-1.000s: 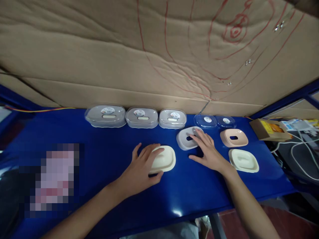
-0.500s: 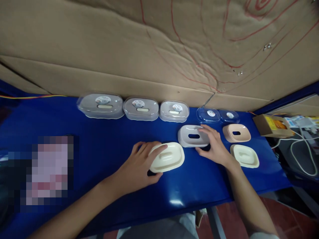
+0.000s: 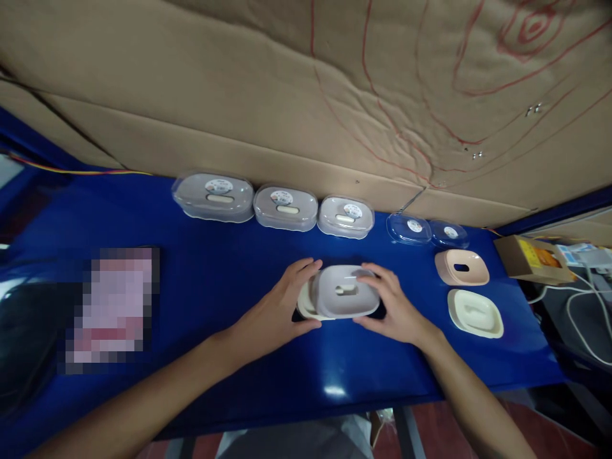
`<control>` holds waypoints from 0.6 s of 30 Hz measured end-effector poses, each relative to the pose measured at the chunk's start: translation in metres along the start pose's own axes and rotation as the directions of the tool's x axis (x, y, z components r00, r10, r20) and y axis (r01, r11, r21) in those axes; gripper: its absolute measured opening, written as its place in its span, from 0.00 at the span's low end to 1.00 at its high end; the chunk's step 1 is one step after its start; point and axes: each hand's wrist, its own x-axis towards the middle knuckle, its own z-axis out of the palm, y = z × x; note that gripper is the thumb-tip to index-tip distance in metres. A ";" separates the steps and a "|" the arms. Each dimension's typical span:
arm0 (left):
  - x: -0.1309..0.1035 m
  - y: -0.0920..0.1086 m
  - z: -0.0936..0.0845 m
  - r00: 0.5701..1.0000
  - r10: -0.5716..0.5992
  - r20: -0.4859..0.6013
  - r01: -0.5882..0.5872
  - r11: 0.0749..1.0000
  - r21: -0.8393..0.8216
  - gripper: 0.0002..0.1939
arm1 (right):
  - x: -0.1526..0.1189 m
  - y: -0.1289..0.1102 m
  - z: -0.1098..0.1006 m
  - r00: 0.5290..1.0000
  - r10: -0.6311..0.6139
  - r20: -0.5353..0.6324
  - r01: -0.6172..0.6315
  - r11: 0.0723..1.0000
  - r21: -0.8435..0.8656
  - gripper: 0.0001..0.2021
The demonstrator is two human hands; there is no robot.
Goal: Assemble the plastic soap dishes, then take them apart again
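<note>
My left hand [image 3: 275, 306] grips the left end of a cream oval tray [image 3: 306, 299], thumb at the front edge and fingers behind. Over that tray lies a grey oval piece with a slot [image 3: 327, 303], shifted to the right, so the cream tray's left end sticks out. Through the slot a cream ridge shows. My right hand [image 3: 394, 306] holds the grey piece by its right end, thumb in front and fingers on the back rim.
Three grey boxes [image 3: 285, 220] under clear covers line the back, with two clear covers [image 3: 410, 229] beside them. At right are a pink slotted piece [image 3: 454, 271], another cream tray [image 3: 475, 313] and a cardboard box [image 3: 535, 258]. A blurred-out item [image 3: 115, 299] lies left.
The grey piece has moved left and toward me onto the cream tray, with my right hand on it. My left hand still holds the cream tray. The camera view has shifted slightly.
</note>
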 end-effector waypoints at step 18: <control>0.007 0.008 -0.011 0.982 0.140 0.131 -0.175 0.934 0.313 0.58 | 0.003 -0.014 0.018 0.997 -0.037 0.073 0.043 0.996 -0.080 0.40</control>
